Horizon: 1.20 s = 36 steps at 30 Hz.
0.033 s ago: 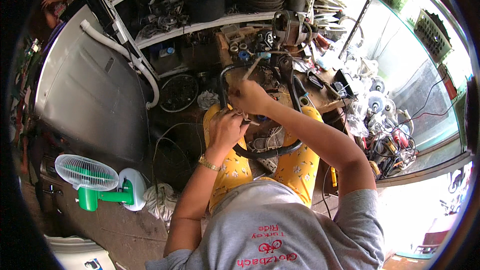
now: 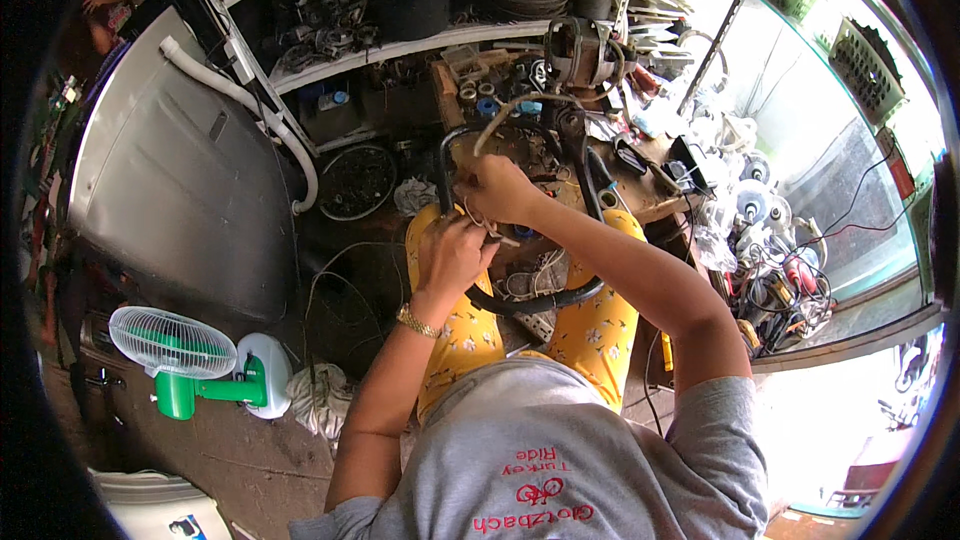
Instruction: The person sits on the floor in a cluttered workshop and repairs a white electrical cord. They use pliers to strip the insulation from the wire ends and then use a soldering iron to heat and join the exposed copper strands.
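A black tubular loop (image 2: pixel 535 308) lies across my thighs, its upper part reaching over the bench edge. At the loop's left side, my left hand (image 2: pixel 452 262) has its fingers bent around the tube with pale cord beside them; its exact hold is partly hidden. My right hand (image 2: pixel 503 190) is closed just above it, gripping a tan cord (image 2: pixel 492 126). From that fist the cord rises and arcs over to the right, toward the motor-like part on the bench. Thin pale strands cross between the two hands.
The cluttered wooden bench (image 2: pixel 655 208) holds small rings, tools and a motor-like part (image 2: pixel 580 55). A green and white fan (image 2: pixel 175 350) stands at left near a large grey panel (image 2: pixel 185 180). Discarded appliance parts (image 2: pixel 755 205) pile up at right. Thin wire loops (image 2: pixel 350 248) lie on the floor.
The tan cord above my right fist now shows as a longer arc bending to the right, where it was a short straight piece. Both hands stay nearly in place.
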{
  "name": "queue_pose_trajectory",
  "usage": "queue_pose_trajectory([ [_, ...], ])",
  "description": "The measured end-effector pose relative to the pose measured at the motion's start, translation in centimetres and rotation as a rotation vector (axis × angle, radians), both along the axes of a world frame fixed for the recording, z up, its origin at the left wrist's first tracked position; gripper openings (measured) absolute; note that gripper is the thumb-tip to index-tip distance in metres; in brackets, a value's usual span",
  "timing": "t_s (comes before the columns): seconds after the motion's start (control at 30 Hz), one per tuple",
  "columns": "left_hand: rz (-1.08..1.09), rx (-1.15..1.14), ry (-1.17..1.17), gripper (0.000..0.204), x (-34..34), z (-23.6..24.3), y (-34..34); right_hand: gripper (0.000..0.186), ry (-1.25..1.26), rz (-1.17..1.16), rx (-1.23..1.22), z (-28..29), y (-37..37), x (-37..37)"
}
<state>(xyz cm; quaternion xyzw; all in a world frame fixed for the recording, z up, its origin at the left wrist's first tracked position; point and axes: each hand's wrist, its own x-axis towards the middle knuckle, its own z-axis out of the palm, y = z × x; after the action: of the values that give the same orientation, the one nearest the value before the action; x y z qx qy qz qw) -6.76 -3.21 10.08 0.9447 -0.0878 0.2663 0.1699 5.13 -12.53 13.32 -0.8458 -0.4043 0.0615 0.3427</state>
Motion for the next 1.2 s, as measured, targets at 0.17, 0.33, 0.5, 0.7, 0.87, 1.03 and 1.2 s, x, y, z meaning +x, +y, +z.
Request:
queue_pose_trajectory([
  [0.17,0.046,0.024,-0.099,0.014,0.3,0.6,1.5,0.02,-0.135,-0.049,-0.004,-0.4,1.4,0.2],
  [0.33,0.105,0.032,-0.029,0.015,0.3,0.6,2.1,0.024,-0.147,0.176,0.232,2.2,-2.0,1.5],
  [0.5,0.127,0.059,-0.036,0.015,0.0,0.9,1.6,0.026,-0.006,0.192,-0.118,2.6,-2.1,-0.7],
  [0.7,0.082,0.053,-0.05,0.014,-0.1,0.3,1.1,0.022,-0.171,-0.052,-0.095,0.4,0.1,-1.2],
  [0.87,0.074,-0.15,0.031,0.016,0.4,0.3,-0.3,0.026,-0.156,-0.186,0.19,0.6,-0.6,0.3],
  [1.03,0.07,-0.134,0.078,0.019,-0.5,-0.1,-2.1,0.035,0.049,-0.254,0.248,-1.7,-5.2,-1.7],
  [1.2,-0.078,0.013,0.145,0.027,-1.3,-2.0,-4.4,0.016,0.351,0.012,0.503,-5.3,-7.8,-3.1],
])
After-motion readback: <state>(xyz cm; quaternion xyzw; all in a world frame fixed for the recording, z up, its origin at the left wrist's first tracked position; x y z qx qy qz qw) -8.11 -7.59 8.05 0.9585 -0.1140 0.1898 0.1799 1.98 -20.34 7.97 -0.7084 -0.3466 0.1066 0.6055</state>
